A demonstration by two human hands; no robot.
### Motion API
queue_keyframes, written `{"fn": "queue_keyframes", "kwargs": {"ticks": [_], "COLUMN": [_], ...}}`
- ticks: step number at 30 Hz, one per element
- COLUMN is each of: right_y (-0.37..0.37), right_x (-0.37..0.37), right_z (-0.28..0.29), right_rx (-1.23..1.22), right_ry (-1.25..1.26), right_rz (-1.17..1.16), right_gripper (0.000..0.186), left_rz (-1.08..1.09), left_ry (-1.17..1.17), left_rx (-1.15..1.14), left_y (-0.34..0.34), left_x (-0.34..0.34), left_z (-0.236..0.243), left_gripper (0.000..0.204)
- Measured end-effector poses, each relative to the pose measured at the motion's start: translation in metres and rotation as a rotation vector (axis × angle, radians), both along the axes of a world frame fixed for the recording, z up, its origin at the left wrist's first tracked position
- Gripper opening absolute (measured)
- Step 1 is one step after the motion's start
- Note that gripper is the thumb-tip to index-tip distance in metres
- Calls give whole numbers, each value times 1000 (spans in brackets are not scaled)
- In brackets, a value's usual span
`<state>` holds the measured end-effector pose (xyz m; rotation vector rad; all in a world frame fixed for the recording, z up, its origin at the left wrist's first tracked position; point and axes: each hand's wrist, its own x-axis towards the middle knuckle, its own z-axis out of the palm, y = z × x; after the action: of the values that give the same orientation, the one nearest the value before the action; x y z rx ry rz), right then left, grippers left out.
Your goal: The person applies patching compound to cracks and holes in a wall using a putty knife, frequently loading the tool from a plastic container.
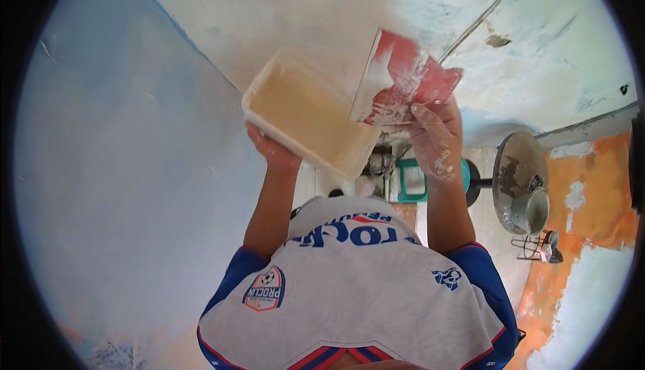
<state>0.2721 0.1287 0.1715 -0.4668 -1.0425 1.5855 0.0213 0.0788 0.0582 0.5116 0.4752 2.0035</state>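
Observation:
My left hand grips the near left side of a shallow, rectangular cream plastic tub, fingers curled under its wall. The tub is tilted, and its inside looks beige and smeared; how much it contains I cannot tell. In my right hand is a broad red putty knife, its flat face streaked with white filler. The thumb presses on the near face, and the other fingers are mostly hidden behind it. One corner of the putty knife overlaps the tub's right end in this view. White smears mark my right thumb and wrist.
A blue-white wall rises at the left, and a patchy pale wall with a long crack is ahead. To the right stand a round table, a grey bucket and a small metal rack. A green stool sits below my hands.

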Motion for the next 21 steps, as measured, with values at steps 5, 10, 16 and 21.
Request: {"fn": "queue_keyframes", "kwargs": {"ticks": [5,10,16,21], "right_y": [-41,-60,-73,-51], "right_x": [4,12,13,21], "right_z": [13,9,11,32], "right_rx": [454,751,565,801], "right_ry": [-547,-659,-619,-843], "right_rz": [-347,-319,-225,-133], "right_gripper": [26,19,31,43], "left_rz": [92,27,30,40], "left_ry": [191,52,29,22], "left_rx": [93,206,209,189], "left_y": [16,18,-1,-5], "left_x": [13,7,11,38], "left_z": [4,-12,-20,-16], "left_gripper": [84,86,85,85]}}
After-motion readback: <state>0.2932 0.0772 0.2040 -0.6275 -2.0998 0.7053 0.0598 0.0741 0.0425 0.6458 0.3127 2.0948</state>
